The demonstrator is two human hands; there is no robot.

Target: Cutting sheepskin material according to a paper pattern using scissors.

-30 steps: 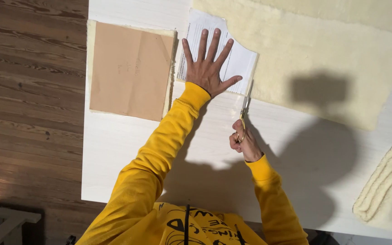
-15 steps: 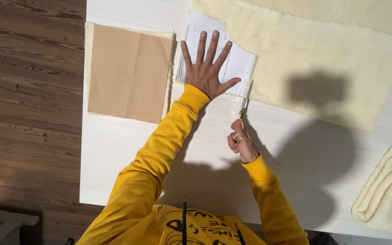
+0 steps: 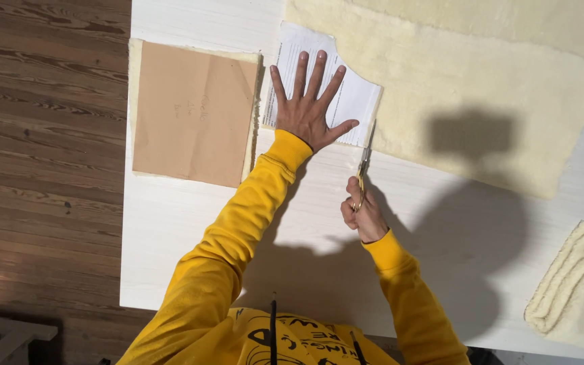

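Scissors (image 3: 363,172) lie with their long axis running almost straight away from the person, blades pointing up toward the right edge of the white paper pattern (image 3: 346,94) and handles nearest the body. Right hand (image 3: 365,215) is closed around the handles, fingers curled through them; how far the blades are parted cannot be told at this size. The blade tips sit just at the lower right corner of the pattern, where its edge meets the cream fleece fabric (image 3: 468,108) beneath it.

Left hand (image 3: 309,111) is spread wide and flat, palm down, fingers fanned, pressing the pattern onto the fabric; it grips nothing. Its thumb points right, toward the blades, and stands near them without touching. Of the two, the left hand lies farther up the bench (image 3: 190,230), on the pattern itself; the right lies nearer the body, below and to the right of the pattern.

To the left of the pattern, and apart from both hands, a brown paper piece (image 3: 190,111) rests on a second, slightly larger cream layer. A folded cream cloth (image 3: 576,290) sits at the right edge of the bench, well apart from the hands. Wooden floor (image 3: 42,149) shows to the left.
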